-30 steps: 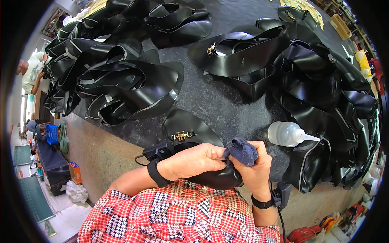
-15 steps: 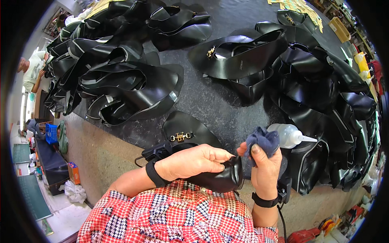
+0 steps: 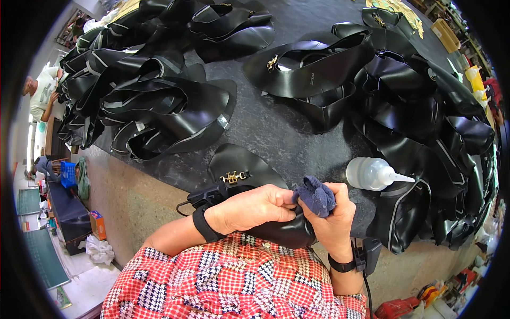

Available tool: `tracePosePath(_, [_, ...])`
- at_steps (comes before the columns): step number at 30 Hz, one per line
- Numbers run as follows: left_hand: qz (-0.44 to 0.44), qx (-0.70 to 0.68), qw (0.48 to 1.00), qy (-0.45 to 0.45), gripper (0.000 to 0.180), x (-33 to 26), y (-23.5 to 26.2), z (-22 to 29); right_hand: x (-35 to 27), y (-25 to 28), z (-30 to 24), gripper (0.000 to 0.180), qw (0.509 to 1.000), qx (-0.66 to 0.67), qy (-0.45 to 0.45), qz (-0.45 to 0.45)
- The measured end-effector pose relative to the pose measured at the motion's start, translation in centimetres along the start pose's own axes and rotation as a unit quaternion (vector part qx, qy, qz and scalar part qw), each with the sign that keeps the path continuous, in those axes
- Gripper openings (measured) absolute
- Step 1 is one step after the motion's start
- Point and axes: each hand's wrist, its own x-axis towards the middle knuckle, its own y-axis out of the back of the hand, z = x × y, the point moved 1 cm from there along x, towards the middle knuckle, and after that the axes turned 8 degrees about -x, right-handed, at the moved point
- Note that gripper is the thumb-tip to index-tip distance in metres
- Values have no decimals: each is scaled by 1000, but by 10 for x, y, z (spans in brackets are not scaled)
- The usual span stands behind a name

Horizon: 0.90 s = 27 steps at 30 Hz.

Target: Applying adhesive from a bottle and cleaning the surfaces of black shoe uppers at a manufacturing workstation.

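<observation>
In front of my body is a black leather shoe upper [image 3: 284, 234] with a gold metal buckle [image 3: 232, 177] on its far part. The fingers of my left hand [image 3: 255, 207] are closed in a pinch on its right-hand edge. My right hand [image 3: 334, 220] grips a bunched dark blue cloth [image 3: 317, 198] right beside the left fingertips. The cloth is over the leather edge; its exact contact point is hidden by the fingers. Just beyond my right hand, a translucent squeeze bottle [image 3: 365, 174] with a white pointed nozzle lies on the dark table, clear liquid inside.
Similar black leather uppers lie heaped at the left [image 3: 164, 106] and right [image 3: 414, 111] of the dark table [image 3: 287, 133]. One pair of stacked pieces [image 3: 313, 69] sits between. A person [image 3: 45, 95] stands at far left. Black straps with small devices circle both my wrists.
My right hand has moved left and slightly inward with the cloth, from beside the upper to its edge at my left fingertips. The left hand keeps its pinch.
</observation>
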Motion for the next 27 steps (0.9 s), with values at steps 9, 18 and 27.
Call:
tracePosePath(9, [23,81,996,-28,18,3,-1,4,7,-7,4,28,992,77,-97,15])
tracePosePath(18, [101,118,987,-46,21,12,-6,2,12,-18,21,24,925,319,-207,6])
tracePosePath(27, [163,61,983,-49,16,13,-8,6,13,3,18,43,912,342,-196,-117])
